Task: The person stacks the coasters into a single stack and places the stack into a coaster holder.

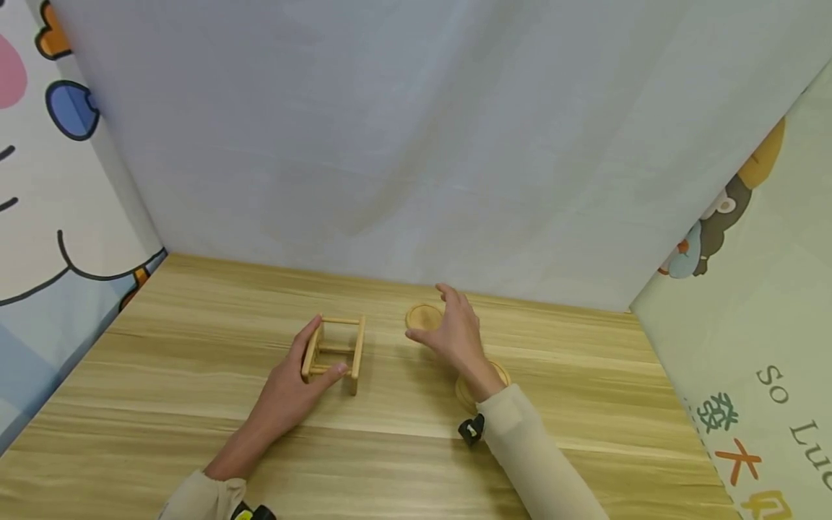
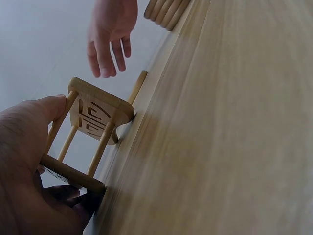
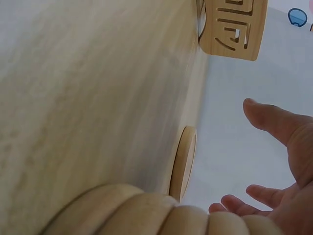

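Note:
My left hand (image 1: 284, 390) grips a small wooden coaster holder (image 1: 358, 350), made of bars and cut-out side panels, standing on the table. Its thumb lies along the near side. The panel's carved slots show in the left wrist view on the holder (image 2: 95, 110). Over the table to the right, my right hand (image 1: 457, 338) has its thumb and fingers spread apart, with nothing held. A single round wooden coaster (image 1: 422, 316) lies flat just beside those fingers. Beneath the right wrist stands a stack of coasters (image 1: 502, 373), partly hidden by the forearm; several layers of the stack (image 3: 146, 210) show in the right wrist view.
The wood-grain table (image 1: 390, 462) runs back to a pale grey cloth (image 1: 403, 144). Printed panels stand at the left (image 1: 71, 202) and right (image 1: 747, 325) sides. A black wrist strap piece (image 1: 471, 430) shows by the right cuff.

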